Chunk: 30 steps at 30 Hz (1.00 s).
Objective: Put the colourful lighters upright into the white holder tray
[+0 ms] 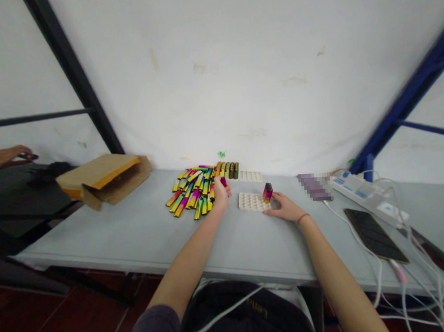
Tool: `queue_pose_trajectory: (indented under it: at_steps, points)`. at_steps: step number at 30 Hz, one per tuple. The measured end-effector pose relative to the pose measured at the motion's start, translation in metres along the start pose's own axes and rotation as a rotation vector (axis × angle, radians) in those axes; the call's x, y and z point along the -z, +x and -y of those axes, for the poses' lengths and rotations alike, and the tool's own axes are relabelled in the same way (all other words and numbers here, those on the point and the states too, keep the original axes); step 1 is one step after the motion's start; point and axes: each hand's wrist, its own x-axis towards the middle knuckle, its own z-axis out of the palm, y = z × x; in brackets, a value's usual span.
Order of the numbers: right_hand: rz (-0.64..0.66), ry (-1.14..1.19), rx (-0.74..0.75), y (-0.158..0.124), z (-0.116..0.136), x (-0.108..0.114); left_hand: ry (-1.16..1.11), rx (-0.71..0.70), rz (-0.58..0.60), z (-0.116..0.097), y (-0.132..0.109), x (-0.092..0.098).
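Two bare hands at work over a grey surface set against a white wall. The left hand is closed, its fingers curled around a glossy purple piece at the right edge of a heap of shiny multicoloured pieces; most of the heap lies flat, in yellow, green, blue, red and purple. The right hand has its thumb and fingers parted about the right end of a white pocketed tray; how firmly it grips, if at all, cannot be told. A small group of upright pieces stands at this same end, just beside the fingers. On the far side, a block of upright pieces with dark ends stands in rows behind the heap, and a second white tray lies just to its right. Left: an open brown paper package; farther left, another person's hand. Right: a pixelated purplish object, a white power strip with cables, and, nearer, a dark phone.
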Motion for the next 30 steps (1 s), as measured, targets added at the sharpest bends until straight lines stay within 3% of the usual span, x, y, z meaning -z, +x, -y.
queue_pose_trajectory:
  at_steps: [11,16,22,25,30]
  points:
    - [-0.015,-0.022,0.011,0.001,-0.001,-0.001,-0.116,0.029,-0.034,-0.006,-0.004,-0.004]
    - [-0.046,-0.058,-0.020,0.002,-0.001,-0.005,-0.091,0.057,0.144,0.005,-0.006,-0.012]
    - [-0.063,-0.074,-0.010,0.002,-0.001,-0.008,0.352,-0.281,0.476,0.030,-0.023,-0.021]
    - [-0.061,-0.068,-0.011,0.002,-0.001,-0.008,0.549,-0.453,0.536,0.040,-0.030,-0.021]
    - [-0.046,-0.067,0.003,0.003,0.000,-0.007,0.656,-0.475,0.617,0.055,-0.026,-0.019]
